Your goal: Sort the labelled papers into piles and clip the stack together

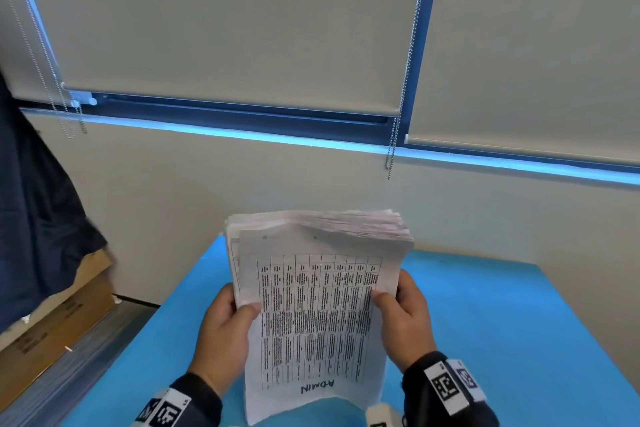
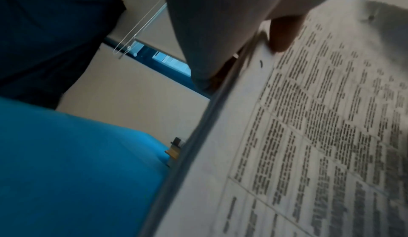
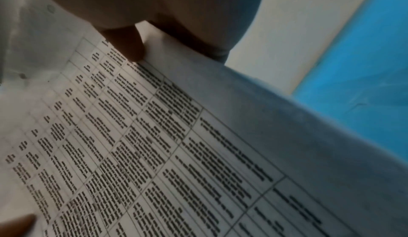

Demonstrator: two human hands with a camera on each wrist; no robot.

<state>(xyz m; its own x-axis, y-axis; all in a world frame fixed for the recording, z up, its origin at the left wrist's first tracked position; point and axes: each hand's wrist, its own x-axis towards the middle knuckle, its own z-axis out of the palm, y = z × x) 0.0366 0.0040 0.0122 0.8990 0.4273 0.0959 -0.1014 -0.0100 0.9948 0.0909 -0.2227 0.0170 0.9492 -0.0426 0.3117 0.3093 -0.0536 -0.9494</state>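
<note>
A thick stack of printed papers (image 1: 317, 315) stands upright over the blue table (image 1: 519, 322), held at both sides. Its front sheet carries a table of text and the handwritten label ADMIN near the bottom. My left hand (image 1: 225, 329) grips the stack's left edge, thumb on the front sheet. My right hand (image 1: 401, 315) grips the right edge the same way. In the left wrist view the stack (image 2: 309, 136) fills the right side, with my left hand's thumb (image 2: 282, 33) pressed on it. The right wrist view shows the sheet (image 3: 154, 144) and my right hand's thumb (image 3: 128, 43).
A cream wall and window blinds (image 1: 242, 28) with bead chains rise behind the table. A dark jacket (image 1: 34, 218) hangs at the left above cardboard boxes (image 1: 52, 340) on the floor. A small white object (image 1: 379, 414) lies near my right wrist.
</note>
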